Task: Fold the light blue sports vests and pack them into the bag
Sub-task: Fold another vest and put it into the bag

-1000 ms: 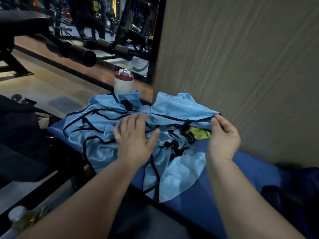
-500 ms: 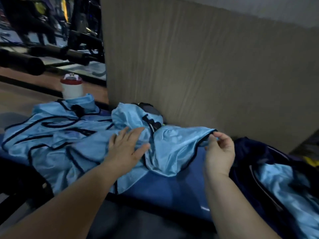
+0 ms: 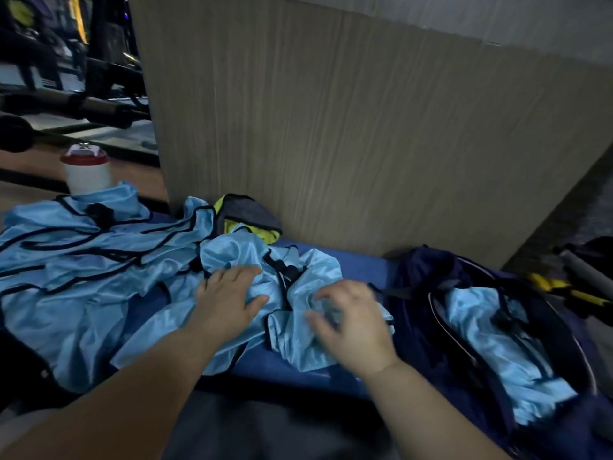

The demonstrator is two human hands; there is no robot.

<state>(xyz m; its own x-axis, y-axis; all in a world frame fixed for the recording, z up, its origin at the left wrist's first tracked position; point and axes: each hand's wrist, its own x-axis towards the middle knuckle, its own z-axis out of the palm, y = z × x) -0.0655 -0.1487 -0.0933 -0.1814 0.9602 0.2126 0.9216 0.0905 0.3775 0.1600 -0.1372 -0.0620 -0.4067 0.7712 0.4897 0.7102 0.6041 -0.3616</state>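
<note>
light blue crumpled vest (image 3: 310,270) lies on the bench (image 3: 360,262) under both hands. left hand (image 3: 232,298) presses it with straight fingers; right hand (image 3: 353,323) is blurred, grip unclear. right of it, the navy bag (image 3: 414,293) holds packed vests (image 3: 497,346); a heap of vests (image 3: 83,260) lies beyond the left hand.

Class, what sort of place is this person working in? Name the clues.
Most likely a gym: dark exercise machines stand in the background, light blue sports vests lie on a blue bench, and a navy bag sits beside them.
</note>
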